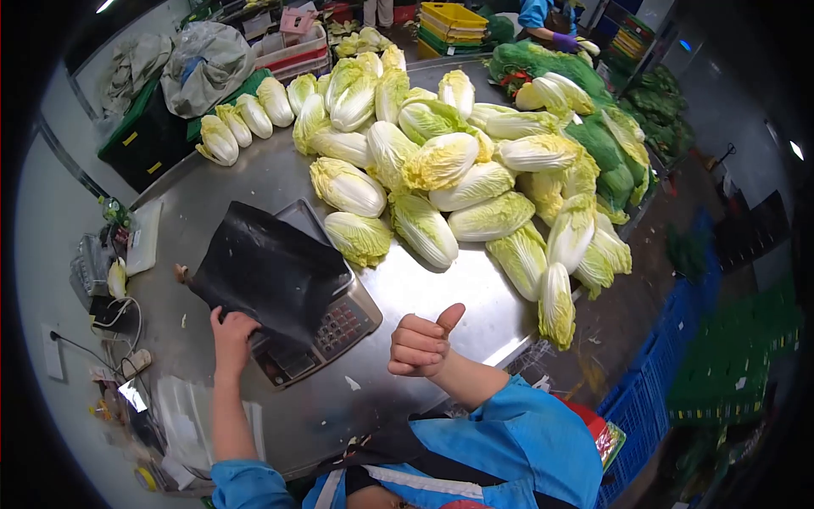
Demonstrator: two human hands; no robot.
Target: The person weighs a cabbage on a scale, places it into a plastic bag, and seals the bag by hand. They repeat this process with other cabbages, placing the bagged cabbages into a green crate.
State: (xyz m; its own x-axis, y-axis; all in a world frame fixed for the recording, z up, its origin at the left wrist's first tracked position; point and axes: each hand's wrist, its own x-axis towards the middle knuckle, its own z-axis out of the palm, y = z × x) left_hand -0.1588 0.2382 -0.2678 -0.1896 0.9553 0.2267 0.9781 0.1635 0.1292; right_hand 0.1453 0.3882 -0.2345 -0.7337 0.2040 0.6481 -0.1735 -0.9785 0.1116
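Observation:
A black sheet (263, 271), plastic-looking, lies slanted over a digital scale (360, 310) and hides most of its pan and part of its keypad. At the sheet's near left edge is my left hand (233, 333), its fingers bent and closed on that edge. My right hand (420, 343) hovers in front of the scale's right corner, curled into a fist with the thumb sticking up and nothing visible in it. Beyond both hands, a large heap of napa cabbages (441, 161) covers the far side of the metal table (424, 293).
Several more cabbages (254, 116) stand in a row at the back left, beside grey sacks (208, 68). Green net bags (610, 153) lie at the right. Cables and a white board (144, 237) line the left edge. A person in blue (547, 21) works behind. Blue crates (644, 382) stand right.

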